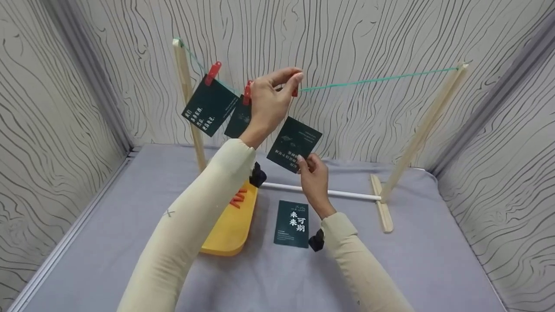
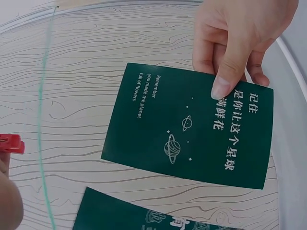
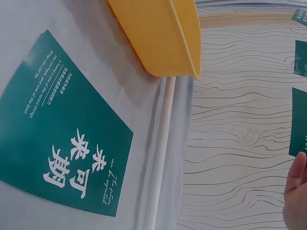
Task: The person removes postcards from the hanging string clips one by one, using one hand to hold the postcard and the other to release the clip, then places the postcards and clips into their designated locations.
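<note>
My left hand (image 1: 269, 104) is raised at the green string (image 1: 377, 80) and pinches a red clothespin (image 2: 10, 143) between thumb and fingers. Below it, my right hand (image 1: 315, 180) grips a dark green printed card (image 1: 291, 141) by its lower end, thumb on the printed face. That card hangs apart from the string in the left wrist view. Further left, one green card (image 1: 210, 106) hangs from the string by a red clothespin (image 1: 213, 73). Beside it, a second card (image 1: 237, 119) hangs from another clothespin (image 1: 247, 93), partly hidden by my left hand.
A yellow tray (image 1: 227, 238) with several red clothespins (image 1: 237, 199) stands under my left forearm. Another green card (image 1: 284, 229) lies on the grey cloth. Wooden posts (image 1: 422, 132) hold the string at both ends, with a white rod (image 1: 353, 194) running low between them.
</note>
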Tool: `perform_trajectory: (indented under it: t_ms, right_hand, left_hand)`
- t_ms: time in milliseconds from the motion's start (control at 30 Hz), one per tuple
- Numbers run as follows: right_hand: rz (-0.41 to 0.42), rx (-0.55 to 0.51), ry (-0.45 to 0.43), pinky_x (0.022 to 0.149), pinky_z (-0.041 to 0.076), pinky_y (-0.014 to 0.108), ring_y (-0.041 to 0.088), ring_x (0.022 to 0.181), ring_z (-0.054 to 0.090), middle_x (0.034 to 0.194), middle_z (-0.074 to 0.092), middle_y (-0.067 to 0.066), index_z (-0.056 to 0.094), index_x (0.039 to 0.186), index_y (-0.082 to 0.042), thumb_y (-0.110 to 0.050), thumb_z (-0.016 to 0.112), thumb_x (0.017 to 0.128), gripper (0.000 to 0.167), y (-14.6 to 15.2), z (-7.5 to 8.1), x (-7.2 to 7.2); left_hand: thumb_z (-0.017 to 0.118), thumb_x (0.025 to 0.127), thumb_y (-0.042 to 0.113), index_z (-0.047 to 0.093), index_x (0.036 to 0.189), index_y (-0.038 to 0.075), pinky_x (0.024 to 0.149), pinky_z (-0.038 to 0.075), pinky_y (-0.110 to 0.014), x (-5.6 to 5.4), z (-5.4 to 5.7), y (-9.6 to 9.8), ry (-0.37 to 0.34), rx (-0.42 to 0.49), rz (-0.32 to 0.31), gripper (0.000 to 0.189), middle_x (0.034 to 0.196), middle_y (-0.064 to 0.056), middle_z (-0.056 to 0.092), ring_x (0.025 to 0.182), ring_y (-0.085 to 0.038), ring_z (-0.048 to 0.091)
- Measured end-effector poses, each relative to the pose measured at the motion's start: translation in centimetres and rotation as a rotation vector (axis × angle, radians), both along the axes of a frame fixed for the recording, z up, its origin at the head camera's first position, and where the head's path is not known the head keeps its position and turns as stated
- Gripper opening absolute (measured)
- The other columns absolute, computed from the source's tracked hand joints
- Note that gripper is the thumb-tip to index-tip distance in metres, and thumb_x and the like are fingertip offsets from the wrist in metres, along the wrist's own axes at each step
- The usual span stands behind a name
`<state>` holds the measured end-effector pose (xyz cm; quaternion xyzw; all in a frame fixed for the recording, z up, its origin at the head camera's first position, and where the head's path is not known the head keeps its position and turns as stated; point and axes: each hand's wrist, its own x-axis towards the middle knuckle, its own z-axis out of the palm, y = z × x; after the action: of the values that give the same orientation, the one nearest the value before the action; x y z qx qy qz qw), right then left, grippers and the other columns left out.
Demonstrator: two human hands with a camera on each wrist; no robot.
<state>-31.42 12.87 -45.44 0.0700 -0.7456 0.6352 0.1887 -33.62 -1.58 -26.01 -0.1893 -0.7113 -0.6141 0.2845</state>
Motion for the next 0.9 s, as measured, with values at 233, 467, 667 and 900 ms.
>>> perform_trajectory:
  t_ms: [233, 467, 667, 900]
  right_hand:
    - [-0.003, 0.006, -0.012, 0.068, 0.052, 0.02, 0.016, 0.074, 0.062, 0.087, 0.072, 0.014, 0.069, 0.104, -0.002, -0.015, 0.063, 0.106, 0.015, 0.1, -0.2, 0.1]
    - [-0.005, 0.007, -0.014, 0.07, 0.053, 0.022, 0.023, 0.078, 0.064, 0.091, 0.072, 0.015, 0.069, 0.107, -0.003, -0.017, 0.063, 0.106, 0.016, 0.1, -0.4, 0.2]
    - [-0.012, 0.021, -0.032, 0.067, 0.048, 0.019, 0.03, 0.079, 0.063, 0.085, 0.068, 0.021, 0.066, 0.099, -0.002, -0.019, 0.063, 0.106, 0.019, 0.2, -0.9, 0.5]
    - [-0.01, -0.001, -0.044, 0.067, 0.05, 0.02, 0.023, 0.076, 0.062, 0.087, 0.071, 0.019, 0.069, 0.104, -0.002, -0.018, 0.064, 0.106, 0.017, 0.2, -1.1, 0.8]
  left_hand:
    - [0.072, 0.1, 0.022, 0.079, 0.119, 0.009, 0.089, 0.062, -0.024, 0.4, 0.3, 0.0, 0.001, 0.011, -0.021, 0.024, 0.113, -0.006, 0.081, 0.105, -0.011, 0.073]
    - [0.073, 0.1, 0.021, 0.078, 0.12, 0.009, 0.09, 0.062, -0.024, 0.9, 0.6, 0.1, 0.002, 0.0, -0.041, 0.024, 0.116, -0.006, 0.08, 0.105, -0.012, 0.075]
    - [0.074, 0.099, 0.023, 0.078, 0.121, 0.008, 0.095, 0.061, -0.027, 1.1, 0.2, 0.0, 0.008, -0.042, -0.038, 0.026, 0.117, -0.005, 0.081, 0.108, -0.011, 0.074]
    - [0.076, 0.098, 0.024, 0.078, 0.121, 0.007, 0.095, 0.062, -0.029, 1.2, -0.7, -0.6, -0.018, -0.086, -0.079, 0.029, 0.117, -0.007, 0.08, 0.109, -0.014, 0.074]
